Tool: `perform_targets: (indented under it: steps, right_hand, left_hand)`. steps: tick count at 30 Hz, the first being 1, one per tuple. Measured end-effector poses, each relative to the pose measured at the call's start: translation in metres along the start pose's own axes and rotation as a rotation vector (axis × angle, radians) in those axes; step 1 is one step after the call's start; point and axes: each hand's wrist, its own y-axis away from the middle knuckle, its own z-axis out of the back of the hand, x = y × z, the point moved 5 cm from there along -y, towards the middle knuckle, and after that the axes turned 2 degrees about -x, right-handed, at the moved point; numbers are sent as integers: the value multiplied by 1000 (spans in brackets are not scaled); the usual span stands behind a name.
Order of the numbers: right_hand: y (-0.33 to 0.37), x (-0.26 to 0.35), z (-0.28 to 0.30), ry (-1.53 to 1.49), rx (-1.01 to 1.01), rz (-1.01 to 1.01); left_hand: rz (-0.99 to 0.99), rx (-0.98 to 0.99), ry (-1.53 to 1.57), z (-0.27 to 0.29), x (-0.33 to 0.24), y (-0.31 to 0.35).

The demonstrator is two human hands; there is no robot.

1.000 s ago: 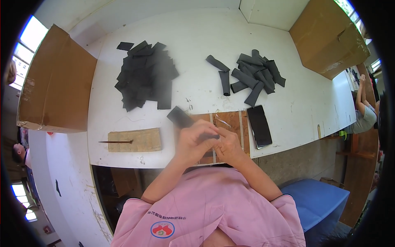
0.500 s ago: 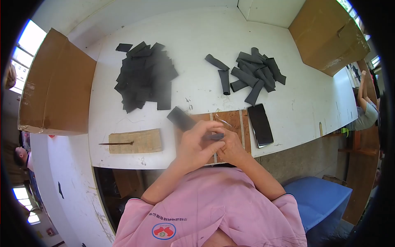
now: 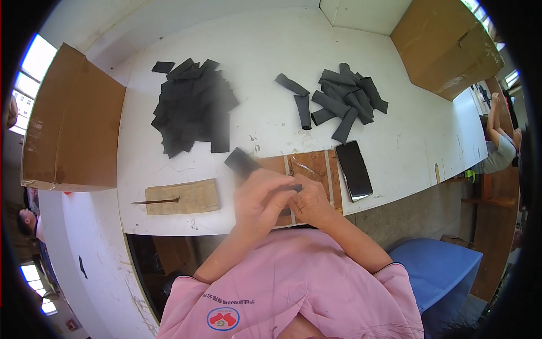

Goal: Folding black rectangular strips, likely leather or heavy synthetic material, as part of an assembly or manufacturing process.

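A black fabric-like piece [image 3: 241, 162] sticks out at the upper left from between my hands, over a brown board with pale stripes [image 3: 316, 169]. My left hand [image 3: 261, 198] is wrapped round it, partly blurred. Close against it, my right hand [image 3: 311, 202] has its fingers bent and pinched at the piece's near end, where a bit of black shows. Beyond, to the left, lies a heap of flat black pieces [image 3: 189, 110]. At the far right of centre is a pile of rolled black tubes [image 3: 341, 101].
A black phone [image 3: 354, 171] lies right of the board. To the left, a thin pointed metal rod [image 3: 158, 201] rests on a tan cardboard piece [image 3: 197, 195]. Cardboard boxes [image 3: 73, 118] [image 3: 449, 48] stand at both sides. A blue-covered seat [image 3: 432, 271] is at lower right; another person [image 3: 499, 141] sits far right.
Both hands have drawn closer together around the black piece, and less of its near end shows. The whole view has shifted slightly; the piles look unchanged.
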Motion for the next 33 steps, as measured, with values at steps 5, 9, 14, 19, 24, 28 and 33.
perform_targets:
  steps: [5, 9, 14, 19, 24, 28, 33]
  right_hand:
    - [-10, 13, 10, 98, 83, 16]
    - [-21, 28, 26, 143, 3, 86]
    - [-9, 15, 6, 198, 69, 65]
    - [-7, 18, 8, 147, 33, -7]
    - [-9, 19, 12, 93, 54, 32]
    - [-33, 35, 36, 13, 108, 202]
    - [-52, -36, 58, -484, -155, -488]
  left_hand:
    - [135, -92, 274, 5, -1, 8]
    - [240, -291, 821, 14, 4, 12]
    - [405, -269, 951, 10, 20, 22]
    - [276, -256, 890, 14, 30, 24]
    - [302, -243, 727, 15, 27, 20]
    - [494, -374, 100, 39, 66, 15]
    - [365, -332, -962, 52, 134, 12]
